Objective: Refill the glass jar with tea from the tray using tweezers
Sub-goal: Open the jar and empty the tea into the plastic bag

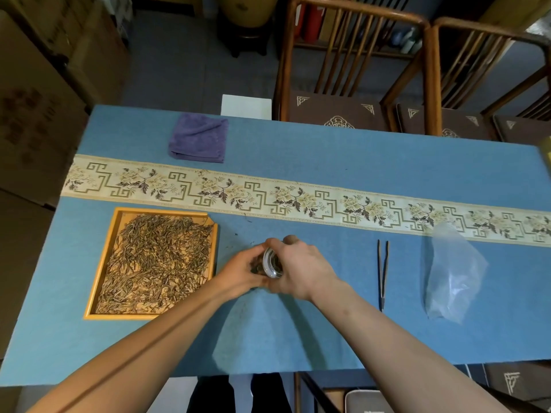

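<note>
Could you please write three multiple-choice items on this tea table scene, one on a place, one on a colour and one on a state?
1. Where do the tweezers lie?
A. in the tray
B. on the blue cloth, right of the hands
C. on the folded towel

2. What colour is the folded towel?
A. purple
B. red
C. white

3. How is the glass jar held?
A. by neither hand
B. by the left hand alone
C. between both hands

Key:
1 B, they lie untouched between the right hand and the clear plastic bag.
2 A, it shows purple beyond the patterned runner.
3 C, the left hand and right hand both wrap round it, beside the tray of tea.
</note>
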